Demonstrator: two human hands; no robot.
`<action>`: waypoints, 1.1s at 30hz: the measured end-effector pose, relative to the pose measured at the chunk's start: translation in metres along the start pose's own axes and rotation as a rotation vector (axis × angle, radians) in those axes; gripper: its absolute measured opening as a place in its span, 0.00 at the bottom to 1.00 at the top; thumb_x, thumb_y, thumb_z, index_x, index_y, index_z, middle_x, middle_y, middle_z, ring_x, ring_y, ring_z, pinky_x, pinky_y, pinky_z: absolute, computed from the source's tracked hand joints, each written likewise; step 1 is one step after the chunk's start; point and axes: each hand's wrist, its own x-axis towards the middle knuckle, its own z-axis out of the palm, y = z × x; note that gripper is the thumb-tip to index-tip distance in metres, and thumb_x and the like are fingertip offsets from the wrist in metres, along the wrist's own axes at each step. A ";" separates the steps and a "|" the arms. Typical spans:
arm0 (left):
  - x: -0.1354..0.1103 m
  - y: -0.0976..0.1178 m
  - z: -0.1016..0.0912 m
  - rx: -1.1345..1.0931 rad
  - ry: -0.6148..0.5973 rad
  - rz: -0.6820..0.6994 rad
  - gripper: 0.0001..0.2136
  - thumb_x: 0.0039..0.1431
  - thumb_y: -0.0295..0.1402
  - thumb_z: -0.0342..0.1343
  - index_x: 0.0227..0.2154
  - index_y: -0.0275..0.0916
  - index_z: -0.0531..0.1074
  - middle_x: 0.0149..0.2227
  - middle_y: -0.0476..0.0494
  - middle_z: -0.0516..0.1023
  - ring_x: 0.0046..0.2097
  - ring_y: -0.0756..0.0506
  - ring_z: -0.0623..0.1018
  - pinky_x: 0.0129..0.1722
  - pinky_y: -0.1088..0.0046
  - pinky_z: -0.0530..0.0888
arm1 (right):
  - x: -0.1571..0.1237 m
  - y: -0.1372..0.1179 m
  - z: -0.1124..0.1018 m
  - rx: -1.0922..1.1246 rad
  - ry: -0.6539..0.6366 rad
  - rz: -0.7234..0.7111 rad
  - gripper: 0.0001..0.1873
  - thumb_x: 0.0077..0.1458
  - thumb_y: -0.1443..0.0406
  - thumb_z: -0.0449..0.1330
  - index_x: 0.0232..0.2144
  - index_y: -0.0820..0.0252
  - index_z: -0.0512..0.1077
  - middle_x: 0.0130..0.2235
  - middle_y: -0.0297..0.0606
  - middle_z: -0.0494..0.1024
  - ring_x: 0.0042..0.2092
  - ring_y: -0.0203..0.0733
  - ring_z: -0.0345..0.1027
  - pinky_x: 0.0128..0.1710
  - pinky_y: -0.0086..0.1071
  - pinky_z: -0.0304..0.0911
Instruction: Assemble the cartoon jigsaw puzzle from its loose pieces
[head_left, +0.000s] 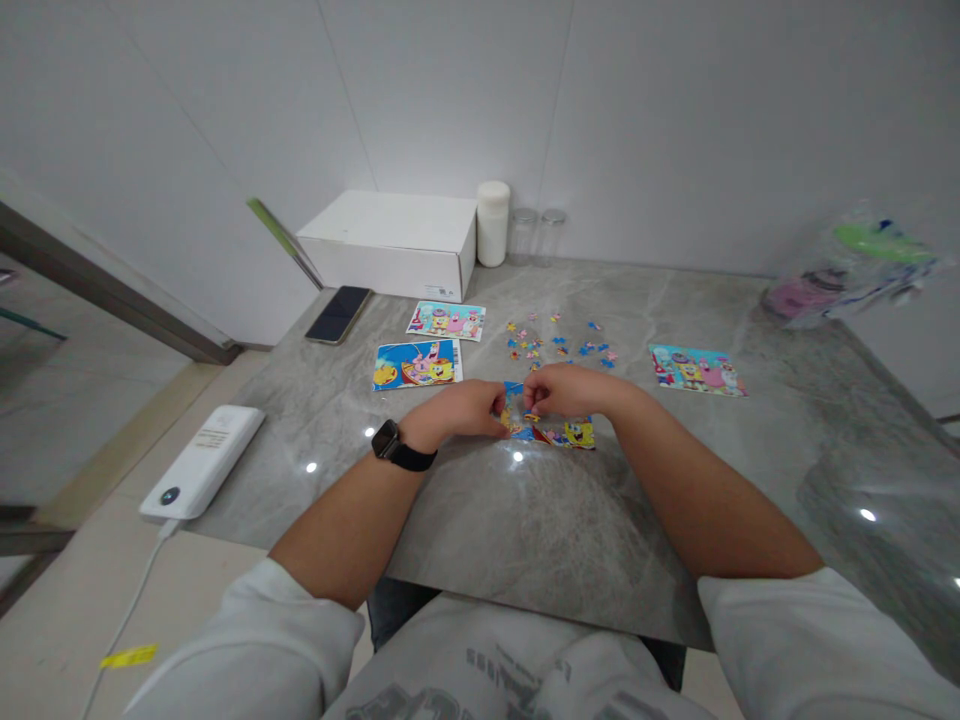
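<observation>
Over the desk (pixel 517 520), the right hand (pixel 559 390) pinches a small piece (pixel 532 416); pressing crookedly could loosen the puzzle (pixel 556 437). The left hand (pixel 478 405) is at its edge; its grip I cannot tell.

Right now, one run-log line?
left hand: at left edge of rectangular blue-yellow jigsaw; right hand: over jigsaw, grip unclear; small multicoloured pieces: loose beyond, on grey marbled table

Lay flat beneath the fingers (pixel 535 398) as a partly assembled cartoon puzzle (pixel 556 434); beyond them, lay strewn as small multicoloured pieces (pixel 560 350).
</observation>
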 end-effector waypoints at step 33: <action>0.003 -0.003 -0.004 -0.085 -0.016 -0.031 0.12 0.59 0.44 0.60 0.38 0.41 0.77 0.35 0.49 0.81 0.35 0.47 0.77 0.30 0.72 0.64 | 0.001 -0.003 0.000 0.175 0.115 0.087 0.11 0.59 0.68 0.57 0.43 0.60 0.75 0.35 0.35 0.82 0.29 0.35 0.73 0.28 0.26 0.65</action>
